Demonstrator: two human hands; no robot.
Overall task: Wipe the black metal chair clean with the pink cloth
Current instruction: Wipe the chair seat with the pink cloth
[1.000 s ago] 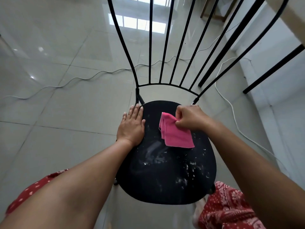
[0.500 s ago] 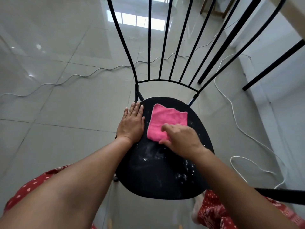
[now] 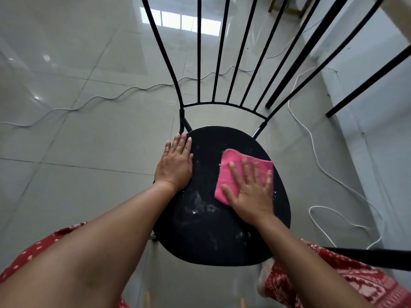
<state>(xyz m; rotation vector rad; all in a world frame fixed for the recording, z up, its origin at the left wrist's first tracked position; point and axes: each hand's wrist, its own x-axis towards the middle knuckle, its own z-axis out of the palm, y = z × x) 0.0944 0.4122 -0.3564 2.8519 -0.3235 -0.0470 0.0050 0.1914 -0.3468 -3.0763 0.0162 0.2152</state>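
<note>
The black metal chair point(image 3: 213, 238) stands below me, its round seat smeared with white dust in the middle and near the front right. Its thin back bars rise toward the top of the head view. A folded pink cloth point(image 3: 231, 172) lies flat on the seat's right half. My right hand point(image 3: 251, 194) presses down on it with fingers spread, covering its lower right part. My left hand point(image 3: 175, 163) rests flat on the seat's left rim, fingers together and pointing at the backrest.
Glossy grey floor tiles point(image 3: 77, 141) surround the chair. A thin grey cable point(image 3: 93, 100) winds across the floor behind it, and a white cable point(image 3: 320, 150) loops at the right beside a white wall. Black legs of other furniture point(image 3: 367, 78) slant in at the upper right.
My right hand with the cloth has slid from the seat's back left to its right side, and the palm now lies flat with fingers spread. The left hand has stayed put.
</note>
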